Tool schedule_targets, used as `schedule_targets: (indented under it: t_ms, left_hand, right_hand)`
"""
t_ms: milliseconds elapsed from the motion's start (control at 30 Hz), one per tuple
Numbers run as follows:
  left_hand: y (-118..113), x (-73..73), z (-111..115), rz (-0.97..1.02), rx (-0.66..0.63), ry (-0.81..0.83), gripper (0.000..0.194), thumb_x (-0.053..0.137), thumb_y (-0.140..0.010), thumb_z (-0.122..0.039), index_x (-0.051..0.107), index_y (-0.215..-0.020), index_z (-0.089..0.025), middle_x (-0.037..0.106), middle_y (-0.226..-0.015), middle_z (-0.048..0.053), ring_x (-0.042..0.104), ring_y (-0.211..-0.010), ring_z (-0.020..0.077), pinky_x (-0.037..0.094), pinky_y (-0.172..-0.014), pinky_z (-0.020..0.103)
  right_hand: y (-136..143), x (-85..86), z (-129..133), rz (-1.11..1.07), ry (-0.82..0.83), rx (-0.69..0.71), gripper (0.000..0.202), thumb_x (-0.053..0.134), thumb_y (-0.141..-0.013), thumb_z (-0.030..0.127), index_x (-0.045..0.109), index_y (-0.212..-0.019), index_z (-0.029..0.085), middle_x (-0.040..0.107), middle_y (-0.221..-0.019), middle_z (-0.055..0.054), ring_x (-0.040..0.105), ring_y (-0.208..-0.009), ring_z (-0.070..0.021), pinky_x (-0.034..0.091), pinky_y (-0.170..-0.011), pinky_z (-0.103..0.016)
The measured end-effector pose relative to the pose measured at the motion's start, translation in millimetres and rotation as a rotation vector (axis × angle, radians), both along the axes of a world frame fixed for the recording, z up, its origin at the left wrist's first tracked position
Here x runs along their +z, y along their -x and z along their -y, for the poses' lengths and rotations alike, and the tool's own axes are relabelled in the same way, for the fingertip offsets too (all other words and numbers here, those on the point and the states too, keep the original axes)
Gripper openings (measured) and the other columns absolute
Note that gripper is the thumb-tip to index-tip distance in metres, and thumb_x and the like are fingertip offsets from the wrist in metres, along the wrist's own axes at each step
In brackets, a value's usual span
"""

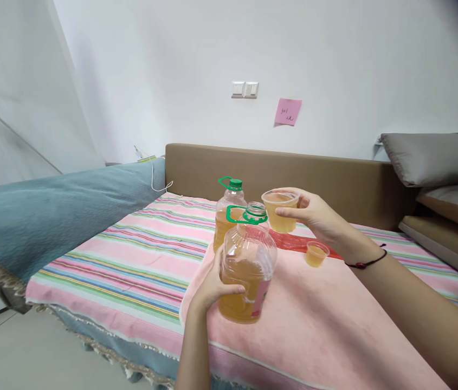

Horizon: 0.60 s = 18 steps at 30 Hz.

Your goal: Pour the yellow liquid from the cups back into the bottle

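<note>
Tilting could spill amber liquid (pixel 249 279) from the uncapped, clear plastic bottle (pixel 251 252) the left hand (pixel 213 285) curls around or the round, clear plastic cup (pixel 281 216) the right hand (pixel 314 214) pinches

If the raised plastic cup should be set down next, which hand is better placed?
Probably the right hand: it holds the raised plastic cup, while the left hand is around the uncapped plastic bottle.

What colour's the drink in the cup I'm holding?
The drink is pale yellow, clearest in the head view.
</note>
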<state>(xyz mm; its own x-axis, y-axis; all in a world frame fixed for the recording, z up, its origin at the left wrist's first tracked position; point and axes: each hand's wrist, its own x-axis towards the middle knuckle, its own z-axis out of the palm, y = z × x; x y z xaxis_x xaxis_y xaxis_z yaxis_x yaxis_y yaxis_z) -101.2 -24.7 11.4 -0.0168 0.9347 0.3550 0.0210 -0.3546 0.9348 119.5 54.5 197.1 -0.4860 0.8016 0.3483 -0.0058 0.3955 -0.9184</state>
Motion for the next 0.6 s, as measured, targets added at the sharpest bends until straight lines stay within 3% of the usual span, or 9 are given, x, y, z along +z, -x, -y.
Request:
schedule_targets:
  t_ms: [267, 600]
  left_hand:
    - [1, -1.1, -1, 0.014, -0.006, -0.001, 0.119, 0.093, -0.054, -0.041, 0.027, -0.151, -0.027, 0.042, -0.153, 0.013, 0.038, -0.142, 0.0372, 0.03, -0.119, 0.051]
    - [1, -2.5, -1, 0.029, -0.014, 0.032, 0.122, 0.094, -0.053, -0.039, 0.025, -0.153, -0.027, 0.047, -0.149, 0.014, 0.042, -0.139, 0.0384, 0.032, -0.118, 0.054]
  right_hand:
    - [-3, -2.3, -5, 0.026, -0.009, -0.002, 0.055, 0.089, -0.061, 0.034, 0.069, -0.111, 0.023, 0.072, -0.122, -0.008, 0.066, -0.114, -0.0287, 0.051, -0.1, -0.046]
    - [-6, 8.9, -7, 0.141, -0.046, 0.003, 0.055, 0.089, -0.062, 0.038, 0.069, -0.112, 0.025, 0.074, -0.117, -0.009, 0.068, -0.109, -0.0299, 0.054, -0.093, -0.047]
